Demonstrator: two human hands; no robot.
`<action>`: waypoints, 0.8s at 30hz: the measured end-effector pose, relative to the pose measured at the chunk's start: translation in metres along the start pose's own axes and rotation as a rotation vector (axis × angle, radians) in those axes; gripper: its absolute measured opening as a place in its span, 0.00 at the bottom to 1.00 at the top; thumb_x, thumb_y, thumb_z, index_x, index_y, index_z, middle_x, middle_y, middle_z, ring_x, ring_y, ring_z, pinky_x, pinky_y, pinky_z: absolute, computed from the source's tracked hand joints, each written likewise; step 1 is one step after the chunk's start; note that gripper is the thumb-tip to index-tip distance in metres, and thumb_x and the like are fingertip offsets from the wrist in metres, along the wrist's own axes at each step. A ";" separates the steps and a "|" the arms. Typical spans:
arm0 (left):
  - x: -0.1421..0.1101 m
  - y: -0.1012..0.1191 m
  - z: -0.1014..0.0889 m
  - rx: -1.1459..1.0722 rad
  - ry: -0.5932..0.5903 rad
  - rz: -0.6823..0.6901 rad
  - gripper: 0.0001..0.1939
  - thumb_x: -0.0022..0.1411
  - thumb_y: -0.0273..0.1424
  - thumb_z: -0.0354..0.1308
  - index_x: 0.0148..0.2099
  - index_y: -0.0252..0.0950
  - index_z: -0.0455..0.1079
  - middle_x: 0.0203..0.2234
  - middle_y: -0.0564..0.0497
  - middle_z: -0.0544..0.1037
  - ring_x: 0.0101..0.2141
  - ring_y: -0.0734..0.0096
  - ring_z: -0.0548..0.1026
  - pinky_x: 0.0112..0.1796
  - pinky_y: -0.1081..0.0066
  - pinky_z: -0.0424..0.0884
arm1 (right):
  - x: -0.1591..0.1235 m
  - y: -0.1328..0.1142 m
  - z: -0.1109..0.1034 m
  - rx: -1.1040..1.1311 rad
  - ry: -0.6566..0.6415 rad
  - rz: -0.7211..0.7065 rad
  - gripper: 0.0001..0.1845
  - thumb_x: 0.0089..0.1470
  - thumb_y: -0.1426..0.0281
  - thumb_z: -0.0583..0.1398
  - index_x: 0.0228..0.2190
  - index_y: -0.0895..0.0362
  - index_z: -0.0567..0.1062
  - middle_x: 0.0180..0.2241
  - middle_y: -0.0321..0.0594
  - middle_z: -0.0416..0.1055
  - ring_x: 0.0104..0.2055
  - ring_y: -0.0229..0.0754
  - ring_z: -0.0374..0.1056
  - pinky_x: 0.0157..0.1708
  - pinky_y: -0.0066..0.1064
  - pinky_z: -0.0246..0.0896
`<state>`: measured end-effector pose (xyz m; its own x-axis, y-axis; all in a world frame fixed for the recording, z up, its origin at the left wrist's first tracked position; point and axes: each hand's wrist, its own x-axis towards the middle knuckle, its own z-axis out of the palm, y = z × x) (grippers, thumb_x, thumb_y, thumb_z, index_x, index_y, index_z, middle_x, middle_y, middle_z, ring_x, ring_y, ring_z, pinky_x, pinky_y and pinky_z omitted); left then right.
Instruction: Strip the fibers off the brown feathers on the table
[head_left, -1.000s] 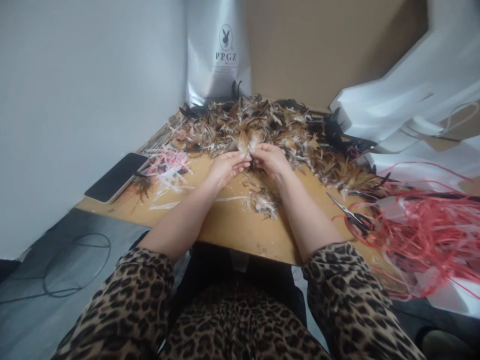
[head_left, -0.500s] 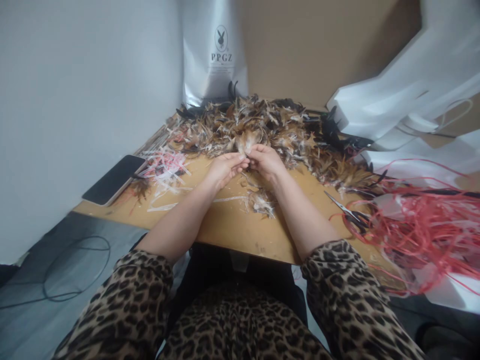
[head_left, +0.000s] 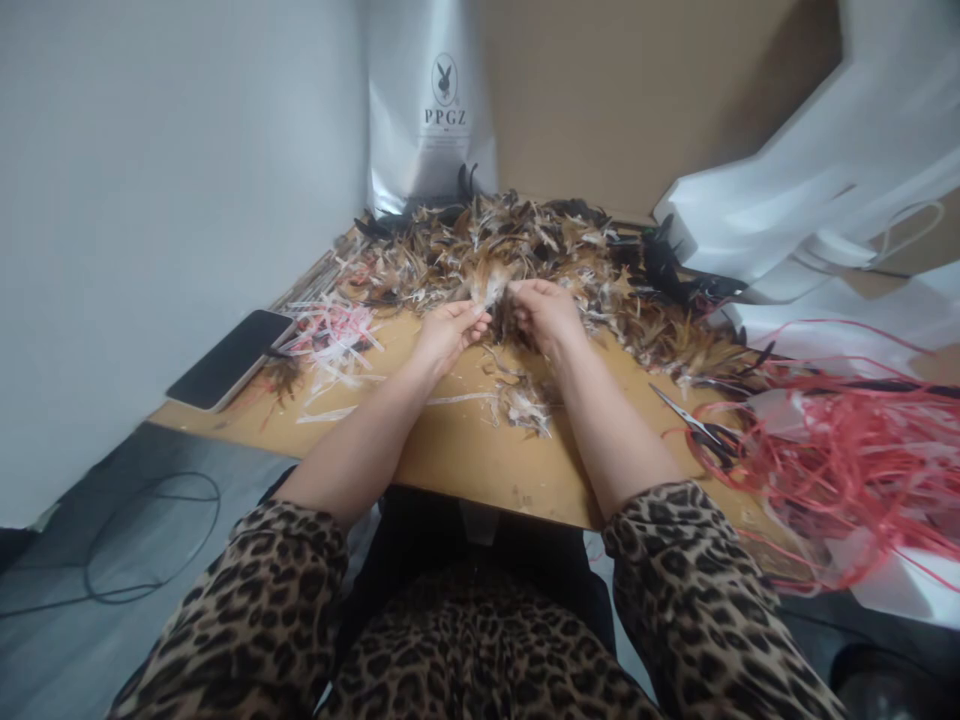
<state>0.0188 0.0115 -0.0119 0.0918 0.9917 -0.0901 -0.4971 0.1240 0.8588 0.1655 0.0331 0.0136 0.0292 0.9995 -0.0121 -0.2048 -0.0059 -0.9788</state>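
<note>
My left hand (head_left: 448,335) pinches a small tuft of brown and white feathers (head_left: 491,283) by its lower end, just in front of the feather pile. Close beside it, my right hand (head_left: 549,312) has its fingers curled together near the tuft's right side. Whatever sits between those fingertips is too small to make out. Behind both hands spreads a large heap of brown, white and black feathers (head_left: 577,250). Between my forearms, a few loose pale feathers (head_left: 525,408) lie on the tan table (head_left: 480,460).
At the left, a phone (head_left: 229,360) lies beside pink and white strips (head_left: 334,330). Scissors (head_left: 697,420) rest at the right, next to tangled red strings (head_left: 862,470). A silver bag (head_left: 431,150) stands behind the pile; white paper bags (head_left: 795,190) lean at the right.
My right hand has moved a little to the right, away from the left fingertips. The left hand has shifted slightly left with the feather tuft in its pinch.
</note>
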 end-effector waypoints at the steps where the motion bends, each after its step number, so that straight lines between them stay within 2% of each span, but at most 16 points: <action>1: 0.000 0.000 0.000 -0.005 0.005 0.000 0.05 0.57 0.21 0.59 0.28 0.29 0.70 0.21 0.52 0.75 0.19 0.86 0.69 0.24 0.84 0.65 | 0.001 -0.004 -0.003 -0.012 0.035 -0.014 0.14 0.37 0.65 0.68 0.23 0.59 0.69 0.13 0.26 0.59 0.14 0.26 0.50 0.13 0.21 0.40; 3: 0.000 0.000 0.001 -0.018 0.017 0.003 0.05 0.56 0.21 0.60 0.28 0.29 0.70 0.21 0.52 0.75 0.19 0.86 0.69 0.24 0.84 0.65 | 0.001 -0.009 -0.008 -0.046 0.053 -0.026 0.15 0.37 0.64 0.68 0.22 0.59 0.69 0.13 0.26 0.59 0.13 0.26 0.49 0.13 0.21 0.40; 9: 0.001 -0.001 0.000 -0.026 -0.015 0.004 0.03 0.56 0.22 0.60 0.29 0.28 0.71 0.21 0.51 0.76 0.19 0.86 0.70 0.23 0.84 0.65 | -0.006 -0.003 0.004 -0.178 -0.141 -0.013 0.19 0.34 0.60 0.69 0.22 0.60 0.71 0.11 0.27 0.58 0.13 0.26 0.48 0.12 0.22 0.39; 17: 0.001 -0.003 -0.001 -0.008 -0.069 -0.016 0.02 0.54 0.22 0.61 0.32 0.27 0.72 0.22 0.50 0.77 0.20 0.84 0.71 0.24 0.83 0.66 | -0.005 0.011 0.013 -0.031 -0.098 0.039 0.21 0.29 0.61 0.71 0.23 0.58 0.69 0.11 0.26 0.60 0.14 0.27 0.49 0.13 0.21 0.40; 24: 0.002 -0.006 -0.002 0.004 -0.047 -0.019 0.01 0.55 0.21 0.60 0.32 0.27 0.73 0.22 0.50 0.77 0.21 0.84 0.71 0.25 0.83 0.66 | -0.011 0.017 0.020 -0.028 -0.072 0.033 0.18 0.32 0.61 0.70 0.22 0.58 0.69 0.12 0.26 0.59 0.15 0.27 0.50 0.14 0.21 0.40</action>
<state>0.0204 0.0126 -0.0185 0.1419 0.9865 -0.0821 -0.4911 0.1422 0.8594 0.1426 0.0224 0.0016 -0.0483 0.9984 -0.0309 -0.1770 -0.0390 -0.9834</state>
